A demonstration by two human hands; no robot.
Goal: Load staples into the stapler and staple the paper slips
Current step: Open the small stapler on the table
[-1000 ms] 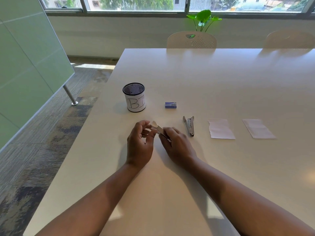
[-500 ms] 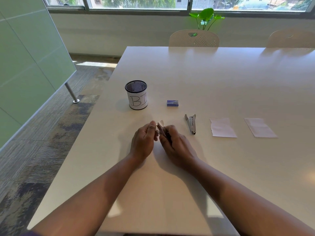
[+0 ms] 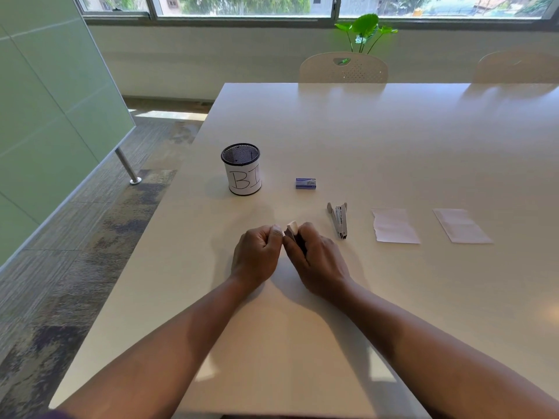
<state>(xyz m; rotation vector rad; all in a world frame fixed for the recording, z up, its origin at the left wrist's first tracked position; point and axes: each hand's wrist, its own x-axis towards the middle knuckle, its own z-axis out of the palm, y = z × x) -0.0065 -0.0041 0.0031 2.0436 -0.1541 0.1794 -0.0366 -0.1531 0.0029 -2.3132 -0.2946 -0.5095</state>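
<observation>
My left hand (image 3: 257, 255) and my right hand (image 3: 320, 261) meet near the table's front middle. Between them they hold a small object (image 3: 292, 228) with a white end and a dark body, mostly hidden by the fingers. My right hand wraps its dark part; my left hand is curled into a fist, its thumb pressed against the object's side. A grey stapler (image 3: 338, 220) lies flat just right of my hands. Beyond it sits a small blue staple box (image 3: 305, 183). Two white paper slips (image 3: 393, 225) (image 3: 461, 225) lie side by side further right.
A black mesh pen cup (image 3: 242, 170) with a white label stands at the left of the white table (image 3: 363, 131), whose left edge drops to carpet. Two chairs (image 3: 343, 68) (image 3: 514, 68) and a green plant (image 3: 366, 28) are at the far side.
My left hand's fingers have curled from a loose pinch into a fist against my right hand. The held object is now more covered. Things on the table have not moved.
</observation>
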